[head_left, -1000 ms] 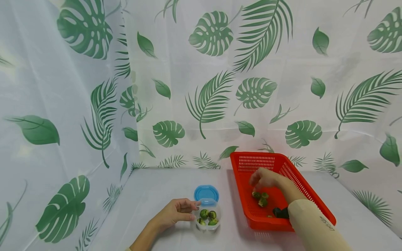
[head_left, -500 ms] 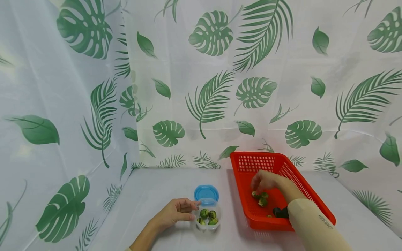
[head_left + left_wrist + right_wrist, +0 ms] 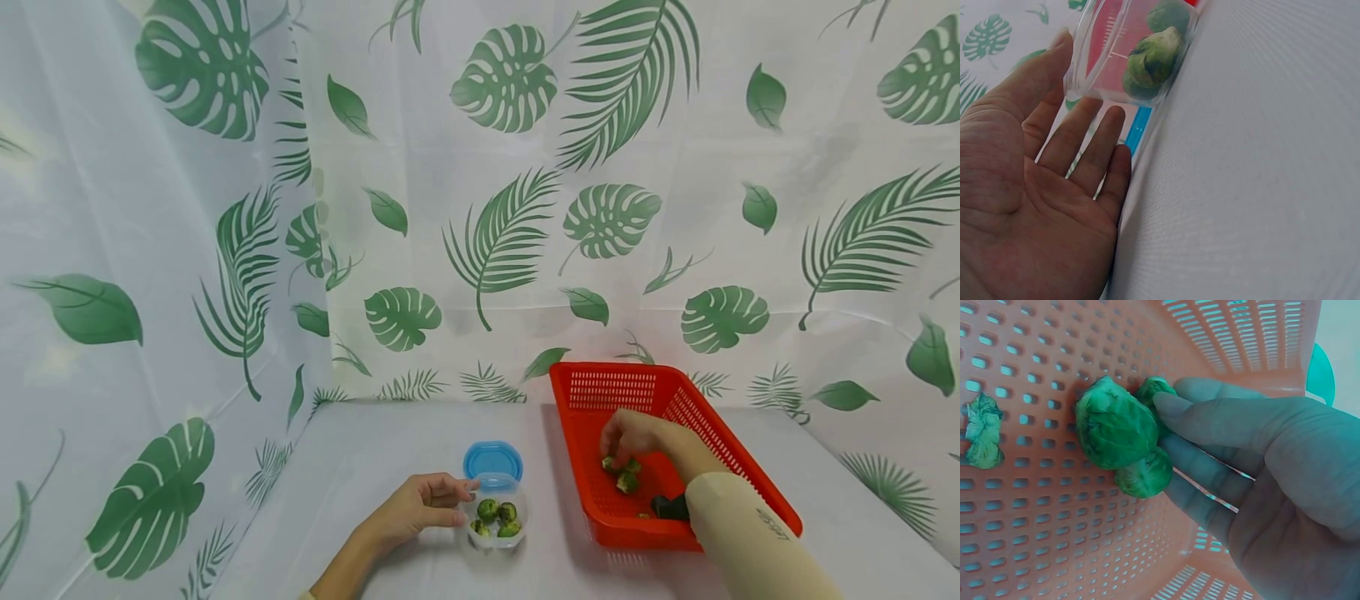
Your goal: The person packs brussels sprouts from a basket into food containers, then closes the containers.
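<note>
Beside the clear container (image 3: 498, 541), my left hand (image 3: 408, 512) has its thumb and fingertips at the near left rim, fingers relaxed. Several Brussels sprouts (image 3: 488, 511) sit in that container, also visible through its wall in the left wrist view. My right hand (image 3: 637, 435) is down inside the red basket (image 3: 651, 535). In the right wrist view, my right hand (image 3: 1260, 462) pinches a small sprout (image 3: 1152, 387) between thumb and fingers. A bigger sprout (image 3: 1113, 425) and another small one (image 3: 1146, 474) lie against it.
The container's blue lid (image 3: 492, 461) lies behind it on the white table (image 3: 375, 442). A dark object (image 3: 670, 507) is in the basket under the right forearm. A small leafy piece (image 3: 985, 432) lies on the basket floor. Leaf-print cloth hangs behind and at the left.
My right hand has lowered slightly toward the sprouts in the basket, and its fingers have closed on one. The left hand and the container have stayed in place.
</note>
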{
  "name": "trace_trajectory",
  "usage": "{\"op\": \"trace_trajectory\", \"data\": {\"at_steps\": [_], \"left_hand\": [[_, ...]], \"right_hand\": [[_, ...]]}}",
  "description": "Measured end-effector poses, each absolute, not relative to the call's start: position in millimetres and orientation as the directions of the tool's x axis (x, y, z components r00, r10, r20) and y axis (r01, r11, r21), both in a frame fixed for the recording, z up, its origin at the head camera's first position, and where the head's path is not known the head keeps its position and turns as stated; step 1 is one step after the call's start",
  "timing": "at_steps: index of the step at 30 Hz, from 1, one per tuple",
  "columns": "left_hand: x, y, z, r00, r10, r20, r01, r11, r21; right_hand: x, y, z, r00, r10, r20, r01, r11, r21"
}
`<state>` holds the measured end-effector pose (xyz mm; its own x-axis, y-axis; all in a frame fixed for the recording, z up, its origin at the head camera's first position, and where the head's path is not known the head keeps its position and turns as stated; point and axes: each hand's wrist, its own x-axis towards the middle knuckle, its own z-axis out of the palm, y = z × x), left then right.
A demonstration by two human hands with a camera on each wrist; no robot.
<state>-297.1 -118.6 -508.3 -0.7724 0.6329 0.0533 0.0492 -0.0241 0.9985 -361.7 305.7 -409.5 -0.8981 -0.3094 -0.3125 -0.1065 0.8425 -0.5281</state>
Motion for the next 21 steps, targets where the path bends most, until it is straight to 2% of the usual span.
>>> {"op": "trace_trajectory", "data": {"at_steps": [21], "left_hand": [[-297.8, -118.4, -509.3, -0.768, 0.638, 0.061, 0.055, -0.029, 0.998]], "right_hand": [[-361.9, 303.3, -407.0, -0.896, -0.305, -0.322, -0.114, 0.86, -0.497]]}}
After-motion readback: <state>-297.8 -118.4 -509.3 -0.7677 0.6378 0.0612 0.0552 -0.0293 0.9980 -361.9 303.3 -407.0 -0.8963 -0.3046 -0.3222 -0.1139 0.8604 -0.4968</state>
